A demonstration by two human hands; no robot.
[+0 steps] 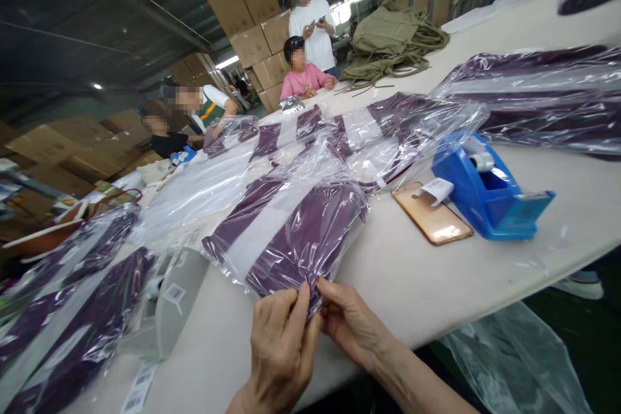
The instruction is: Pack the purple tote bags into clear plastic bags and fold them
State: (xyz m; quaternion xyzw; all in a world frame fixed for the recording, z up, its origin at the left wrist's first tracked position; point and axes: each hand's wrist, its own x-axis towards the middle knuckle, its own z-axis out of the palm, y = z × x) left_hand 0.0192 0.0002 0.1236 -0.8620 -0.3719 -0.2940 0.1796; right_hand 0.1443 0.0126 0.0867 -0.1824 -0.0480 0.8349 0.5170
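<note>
Bench: we see a long white bench [436, 284] that runs from the near edge far into the room.
Roof: above us is a dark metal roof [72, 32] with beams.
Light: we count some bright strip lamps [227, 62] under the roof, and daylight comes through an opening [354, 3] at the far end.
Walls: stacks of brown cardboard boxes [252, 32] stand at the back, and more boxes [43, 142] are on the left side.
Floor: we see a dark green floor [582, 343] beside the bench, at the lower right.
</note>
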